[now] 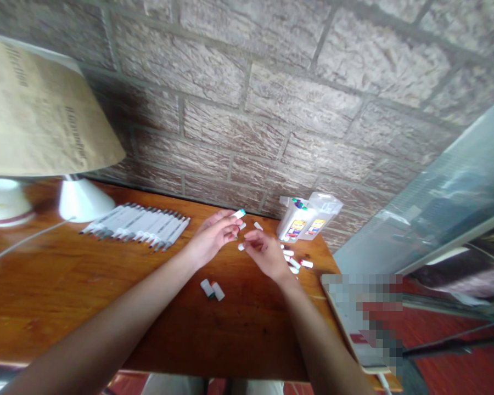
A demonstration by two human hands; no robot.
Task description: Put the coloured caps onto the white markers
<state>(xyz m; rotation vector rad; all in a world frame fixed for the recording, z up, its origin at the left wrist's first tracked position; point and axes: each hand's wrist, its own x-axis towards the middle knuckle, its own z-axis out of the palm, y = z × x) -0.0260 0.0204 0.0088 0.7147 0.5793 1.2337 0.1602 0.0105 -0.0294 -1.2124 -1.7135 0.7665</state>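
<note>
Smooth, glossy wood forms the tabletop (57,274) beneath the left hand (213,238) and right hand (267,254). Smooth white plastic caps (218,291) lie nearer the body than the hands, with pale, smooth plastic markers (119,226) left of them. Just beyond the right hand stands a clear, shiny plastic case (287,221). Behind both, rough, matt stone-like blocks face the wall (214,82); far left, a matt lampshade (45,115), paper or cloth, tops a smooth white base (80,200).
</note>
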